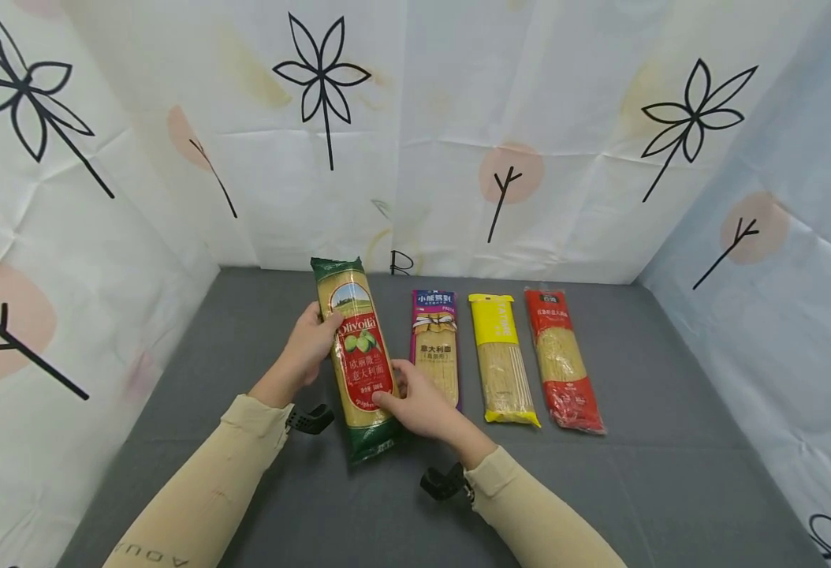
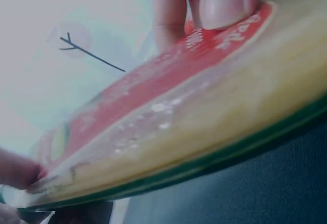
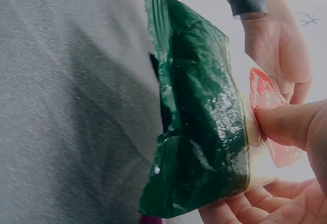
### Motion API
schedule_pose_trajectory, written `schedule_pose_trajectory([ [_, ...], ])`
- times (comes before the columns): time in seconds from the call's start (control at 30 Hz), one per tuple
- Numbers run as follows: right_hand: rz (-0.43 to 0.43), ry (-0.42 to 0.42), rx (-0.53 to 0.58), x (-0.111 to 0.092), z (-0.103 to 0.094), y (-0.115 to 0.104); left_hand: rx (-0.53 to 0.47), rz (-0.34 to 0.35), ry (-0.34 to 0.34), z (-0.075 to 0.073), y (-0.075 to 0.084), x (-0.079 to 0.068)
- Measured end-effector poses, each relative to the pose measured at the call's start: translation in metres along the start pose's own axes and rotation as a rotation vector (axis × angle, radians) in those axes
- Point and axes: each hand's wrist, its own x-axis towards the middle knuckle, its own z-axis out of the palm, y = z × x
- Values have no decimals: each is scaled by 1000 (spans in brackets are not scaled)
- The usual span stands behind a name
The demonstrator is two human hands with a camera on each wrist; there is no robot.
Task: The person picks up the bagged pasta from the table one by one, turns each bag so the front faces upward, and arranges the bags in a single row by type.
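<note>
Both hands hold a green-ended pack of spaghetti point(image 1: 355, 347) with a red oval label, its printed front turned up toward the head camera. My left hand point(image 1: 311, 343) grips its left edge in the upper half, thumb over the front. Lower down on the opposite edge, my right hand point(image 1: 421, 401) pinches it, thumb on the red label and fingers behind. In the right wrist view the crimped green end point(image 3: 194, 106) stands close over the grey cloth. The left wrist view shows the pack's side point(image 2: 204, 127) tilted, with a thumb point(image 2: 225, 8) pressing the label.
To the right lie three more pasta packs in a row: a purple-and-blue one point(image 1: 435, 339), a yellow one point(image 1: 504, 359) and a red one point(image 1: 564, 359). They rest on a grey cloth-covered table point(image 1: 664, 386). White patterned fabric walls point(image 1: 444, 95) enclose its back and sides.
</note>
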Motion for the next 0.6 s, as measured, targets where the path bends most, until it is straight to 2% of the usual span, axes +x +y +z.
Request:
schedule_pose_trajectory([
  [0.2,6,12,54,1,7,2,85,-35,-114,-4,-10,3],
  [0.43,24,51,112,2,16,3,163,-153,-256,-8,-35,4],
  [0.6,70,45,93,3,21,6,225,-183,-292,-10,-42,2],
])
